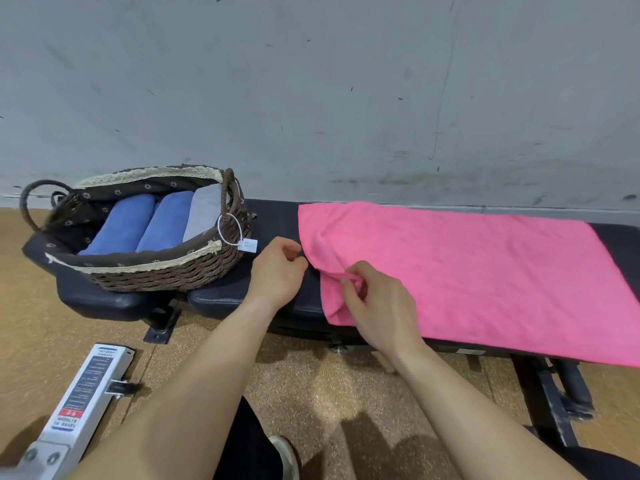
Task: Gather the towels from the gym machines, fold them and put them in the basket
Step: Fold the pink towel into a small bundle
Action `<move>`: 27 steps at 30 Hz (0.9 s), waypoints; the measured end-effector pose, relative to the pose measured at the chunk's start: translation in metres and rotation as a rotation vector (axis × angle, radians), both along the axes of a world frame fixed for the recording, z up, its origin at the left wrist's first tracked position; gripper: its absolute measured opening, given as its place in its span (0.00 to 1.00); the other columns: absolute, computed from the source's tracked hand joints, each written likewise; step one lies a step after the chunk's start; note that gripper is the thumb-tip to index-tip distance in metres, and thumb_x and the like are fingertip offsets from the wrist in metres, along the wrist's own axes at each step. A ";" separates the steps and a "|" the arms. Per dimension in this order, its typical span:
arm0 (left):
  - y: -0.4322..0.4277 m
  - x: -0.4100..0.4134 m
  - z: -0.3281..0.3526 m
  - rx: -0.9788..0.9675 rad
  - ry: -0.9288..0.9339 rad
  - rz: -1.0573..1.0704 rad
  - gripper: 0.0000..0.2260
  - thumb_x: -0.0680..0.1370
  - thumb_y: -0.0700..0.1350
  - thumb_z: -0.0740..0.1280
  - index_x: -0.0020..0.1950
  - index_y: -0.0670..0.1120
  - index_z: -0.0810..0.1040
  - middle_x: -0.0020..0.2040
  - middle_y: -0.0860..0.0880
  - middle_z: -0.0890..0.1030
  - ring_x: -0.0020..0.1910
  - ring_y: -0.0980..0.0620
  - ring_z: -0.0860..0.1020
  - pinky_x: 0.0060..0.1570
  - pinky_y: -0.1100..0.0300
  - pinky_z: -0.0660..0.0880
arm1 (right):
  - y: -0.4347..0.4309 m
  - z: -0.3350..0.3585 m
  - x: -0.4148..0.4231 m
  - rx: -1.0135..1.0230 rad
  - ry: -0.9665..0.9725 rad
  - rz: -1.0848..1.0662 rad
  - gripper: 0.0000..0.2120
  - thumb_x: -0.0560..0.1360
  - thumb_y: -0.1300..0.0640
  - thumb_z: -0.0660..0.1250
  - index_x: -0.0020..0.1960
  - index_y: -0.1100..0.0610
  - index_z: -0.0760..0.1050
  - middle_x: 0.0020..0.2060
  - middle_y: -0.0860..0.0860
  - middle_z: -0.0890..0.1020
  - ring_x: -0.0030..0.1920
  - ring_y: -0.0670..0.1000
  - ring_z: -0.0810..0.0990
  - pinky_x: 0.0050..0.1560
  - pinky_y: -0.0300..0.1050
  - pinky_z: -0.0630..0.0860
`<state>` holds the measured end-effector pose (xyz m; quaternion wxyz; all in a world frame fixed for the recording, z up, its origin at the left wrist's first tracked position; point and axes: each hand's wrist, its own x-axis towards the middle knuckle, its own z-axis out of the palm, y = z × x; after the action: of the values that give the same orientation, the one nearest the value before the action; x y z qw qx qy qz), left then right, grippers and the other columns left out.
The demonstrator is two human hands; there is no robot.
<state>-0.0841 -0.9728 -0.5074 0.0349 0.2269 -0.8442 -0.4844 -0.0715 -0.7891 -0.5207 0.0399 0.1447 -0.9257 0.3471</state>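
Note:
A pink towel (460,271) lies spread flat along the black padded bench (273,220). My right hand (377,303) pinches a fold of its left edge between thumb and fingers. My left hand (278,270) is just left of that edge with fingers curled; its fingertips meet the towel's border, and a grip is not plainly visible. A brown woven basket (166,275) stands on the bench's left end. Inside lie two rolled blue towels (121,225) and one grey towel (204,211).
A grey scuffed wall rises right behind the bench. A white tag (248,244) hangs from the basket's handle. A white machine beam with labels (83,393) lies on the tan floor at lower left. The bench's black frame legs (550,400) stand at right.

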 end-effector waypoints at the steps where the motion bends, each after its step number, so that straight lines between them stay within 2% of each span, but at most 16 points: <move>1: 0.002 -0.007 0.002 -0.023 -0.009 -0.019 0.08 0.77 0.45 0.68 0.55 0.51 0.76 0.52 0.54 0.79 0.53 0.50 0.79 0.58 0.52 0.76 | 0.004 -0.002 -0.002 0.001 0.001 -0.001 0.06 0.80 0.47 0.61 0.51 0.45 0.77 0.37 0.42 0.77 0.37 0.46 0.78 0.35 0.46 0.74; 4: 0.009 -0.037 0.009 -0.119 -0.042 -0.040 0.16 0.78 0.44 0.66 0.65 0.45 0.74 0.58 0.48 0.78 0.59 0.48 0.76 0.56 0.59 0.69 | 0.016 -0.005 -0.006 -0.035 0.009 0.003 0.08 0.80 0.45 0.64 0.53 0.45 0.80 0.44 0.42 0.72 0.41 0.43 0.76 0.38 0.44 0.76; 9: 0.010 -0.096 0.009 -0.210 -0.099 0.033 0.18 0.77 0.40 0.64 0.67 0.43 0.72 0.63 0.41 0.77 0.64 0.42 0.74 0.61 0.56 0.69 | 0.033 -0.001 -0.012 -0.090 -0.005 0.081 0.08 0.80 0.52 0.64 0.54 0.49 0.81 0.41 0.41 0.76 0.40 0.42 0.74 0.41 0.41 0.71; 14: 0.012 -0.127 0.004 -0.371 -0.173 0.037 0.19 0.76 0.38 0.64 0.67 0.41 0.69 0.64 0.38 0.75 0.63 0.38 0.74 0.60 0.51 0.72 | 0.042 0.001 -0.018 -0.092 -0.039 0.117 0.08 0.78 0.54 0.66 0.54 0.49 0.81 0.43 0.42 0.78 0.42 0.42 0.75 0.44 0.40 0.70; 15: 0.012 -0.130 0.003 -0.408 -0.208 0.022 0.17 0.76 0.37 0.64 0.64 0.40 0.71 0.63 0.38 0.76 0.62 0.37 0.75 0.59 0.49 0.73 | 0.043 0.001 -0.018 -0.090 -0.050 0.125 0.07 0.77 0.54 0.66 0.53 0.49 0.81 0.42 0.41 0.78 0.42 0.42 0.75 0.43 0.40 0.70; 17: 0.011 -0.133 0.005 -0.469 -0.252 -0.030 0.10 0.73 0.36 0.64 0.54 0.41 0.77 0.58 0.38 0.80 0.57 0.37 0.78 0.53 0.50 0.76 | 0.044 0.002 -0.019 -0.087 -0.067 0.139 0.06 0.75 0.55 0.67 0.50 0.48 0.81 0.40 0.42 0.79 0.41 0.43 0.76 0.42 0.42 0.72; 19: 0.010 -0.133 0.008 -0.477 -0.235 -0.062 0.05 0.73 0.39 0.65 0.47 0.44 0.78 0.55 0.41 0.82 0.54 0.39 0.79 0.51 0.51 0.77 | 0.046 0.003 -0.018 -0.087 -0.091 0.136 0.04 0.74 0.55 0.68 0.45 0.48 0.80 0.36 0.41 0.79 0.39 0.43 0.76 0.39 0.46 0.74; 21: 0.010 -0.130 0.015 -0.443 -0.185 -0.069 0.06 0.74 0.44 0.68 0.50 0.48 0.77 0.54 0.45 0.81 0.54 0.42 0.79 0.53 0.53 0.76 | 0.049 0.003 -0.019 -0.098 -0.113 0.125 0.02 0.73 0.53 0.69 0.42 0.48 0.79 0.33 0.42 0.80 0.36 0.44 0.77 0.37 0.49 0.76; 23: 0.011 -0.128 0.023 -0.378 -0.110 -0.065 0.07 0.73 0.45 0.70 0.49 0.48 0.76 0.50 0.46 0.81 0.52 0.44 0.79 0.51 0.55 0.76 | 0.052 0.005 -0.021 -0.122 -0.123 0.121 0.04 0.74 0.50 0.70 0.41 0.48 0.79 0.32 0.41 0.80 0.35 0.44 0.79 0.38 0.50 0.77; 25: 0.014 -0.128 0.033 -0.286 -0.034 -0.066 0.06 0.73 0.42 0.70 0.47 0.47 0.75 0.47 0.45 0.82 0.43 0.44 0.81 0.44 0.56 0.78 | 0.057 0.009 -0.021 -0.148 -0.116 0.123 0.05 0.75 0.48 0.70 0.43 0.48 0.80 0.31 0.42 0.81 0.34 0.44 0.79 0.38 0.51 0.77; 27: 0.021 -0.126 0.046 -0.193 0.008 -0.069 0.08 0.74 0.39 0.69 0.51 0.45 0.73 0.45 0.43 0.82 0.31 0.46 0.80 0.36 0.56 0.79 | 0.063 0.016 -0.020 -0.162 -0.103 0.126 0.05 0.76 0.47 0.70 0.44 0.48 0.80 0.32 0.43 0.81 0.34 0.44 0.80 0.38 0.51 0.77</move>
<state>-0.2104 -0.9521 -0.4609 0.0433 0.1915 -0.8941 -0.4026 -0.0920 -0.7260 -0.5051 -0.0178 0.1808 -0.8846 0.4296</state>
